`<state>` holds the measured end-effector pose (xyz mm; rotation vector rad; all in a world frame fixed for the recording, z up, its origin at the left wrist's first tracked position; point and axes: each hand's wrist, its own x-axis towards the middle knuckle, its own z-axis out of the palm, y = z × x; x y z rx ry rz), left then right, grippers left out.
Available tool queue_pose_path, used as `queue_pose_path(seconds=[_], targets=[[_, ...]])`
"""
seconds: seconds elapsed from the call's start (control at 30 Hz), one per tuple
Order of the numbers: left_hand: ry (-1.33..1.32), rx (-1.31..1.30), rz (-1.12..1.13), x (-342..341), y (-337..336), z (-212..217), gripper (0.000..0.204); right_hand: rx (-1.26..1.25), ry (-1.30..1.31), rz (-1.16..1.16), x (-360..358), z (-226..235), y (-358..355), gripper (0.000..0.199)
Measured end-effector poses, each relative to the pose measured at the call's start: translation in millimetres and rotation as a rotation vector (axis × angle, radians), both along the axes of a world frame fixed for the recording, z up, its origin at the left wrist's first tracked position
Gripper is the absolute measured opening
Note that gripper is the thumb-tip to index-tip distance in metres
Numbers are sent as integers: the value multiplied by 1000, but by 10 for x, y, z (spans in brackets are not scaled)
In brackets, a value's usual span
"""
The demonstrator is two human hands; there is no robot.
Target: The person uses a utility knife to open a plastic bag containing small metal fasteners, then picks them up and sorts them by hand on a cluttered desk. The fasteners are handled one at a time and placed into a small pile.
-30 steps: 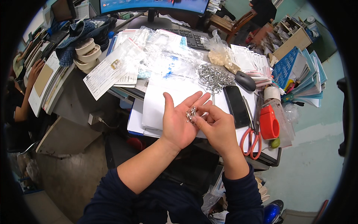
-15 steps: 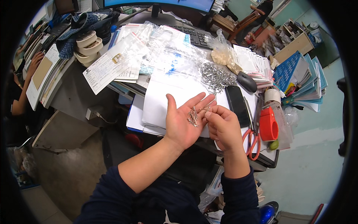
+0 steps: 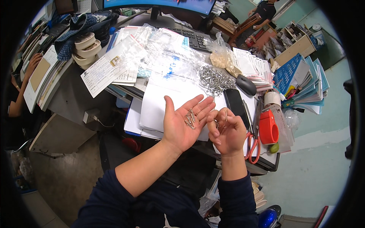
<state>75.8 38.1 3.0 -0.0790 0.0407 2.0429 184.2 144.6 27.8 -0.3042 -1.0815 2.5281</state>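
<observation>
My left hand [image 3: 182,125] is palm up with its fingers stretched out over the front of the desk. Several slim, silvery metal pieces [image 3: 189,118], shaped like small screws or pins, lie loose on that palm; one rests by the fingers. Close beside it, my right hand [image 3: 229,136] is turned partly palm up, its fingers curled around a few similar metal pieces [image 3: 226,116]. Their exact kind is too small to make out. Beyond both hands, a heap of such metal pieces [image 3: 216,80] sits on the white paper [image 3: 159,108].
Right of my hands are a black phone [image 3: 235,105], orange-handled scissors [image 3: 252,146], a red tape dispenser [image 3: 268,127] and a mouse [image 3: 246,84]. Clear plastic bags [image 3: 163,57] and a keyboard [image 3: 192,38] lie behind. A person's arm [image 3: 28,72] shows at far left; another person [image 3: 265,11] is at the back.
My right hand has drawn back slightly from the left fingers and rolled more palm up, showing metal pieces between its fingers. The whole view has shifted a little.
</observation>
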Motion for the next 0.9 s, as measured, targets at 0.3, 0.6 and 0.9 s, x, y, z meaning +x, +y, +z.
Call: queue_pose_path(seconds=[0.3,0.6,0.9], targets=[[38,-37,-35,-3,7,-41,96,475,-433,-196,-35,-2,34,22],[131,-10,-23,25,-14,-62,101,1397,-533,-257,-105,54,-319,11],[135,46,-27,10,7,-138,102,1046,-532,-336,-181,-15,-335,10]])
